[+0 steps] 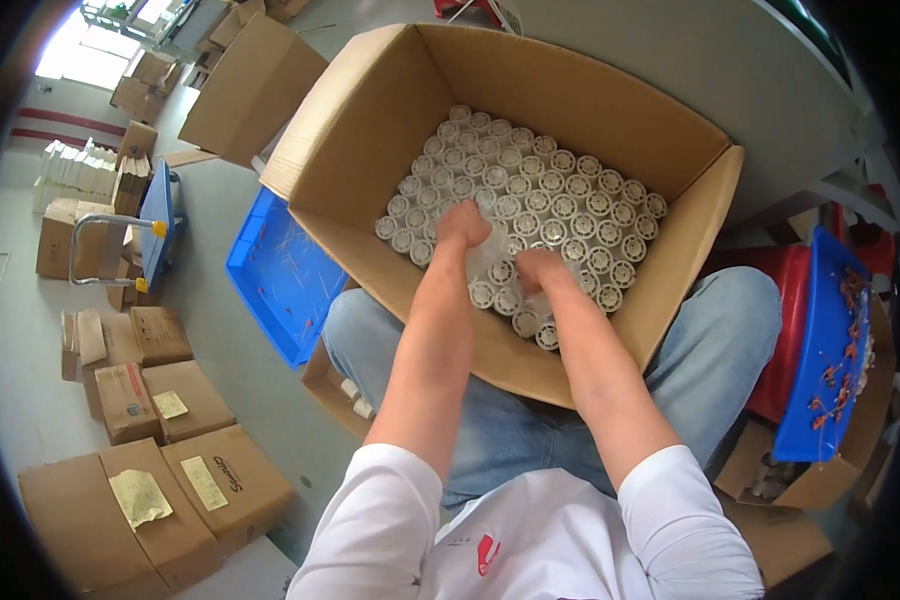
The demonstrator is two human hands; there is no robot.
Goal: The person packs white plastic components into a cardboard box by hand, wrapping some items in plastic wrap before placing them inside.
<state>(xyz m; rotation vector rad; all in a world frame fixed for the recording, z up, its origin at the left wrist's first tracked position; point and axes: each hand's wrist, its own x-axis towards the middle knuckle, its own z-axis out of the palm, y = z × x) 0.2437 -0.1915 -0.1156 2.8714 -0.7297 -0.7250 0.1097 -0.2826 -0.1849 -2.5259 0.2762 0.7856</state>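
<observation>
A large open cardboard box sits before me, between my knees. Rows of white round parts with slotted circular ends stand packed upright across its bottom. My left hand is inside the box, fingers closed on crumpled clear plastic film over the near part of the rows. Just to its right and nearer me, my right hand is also closed at the plastic, its fingertips turned down and partly hidden. Whether either hand also grips a round part under the film cannot be seen.
A blue tray lies left of the box. Another blue tray with small orange-brown pieces rests at the right, beside a red stool or bin. Stacked cartons and a blue trolley stand on the left. A grey table is beyond.
</observation>
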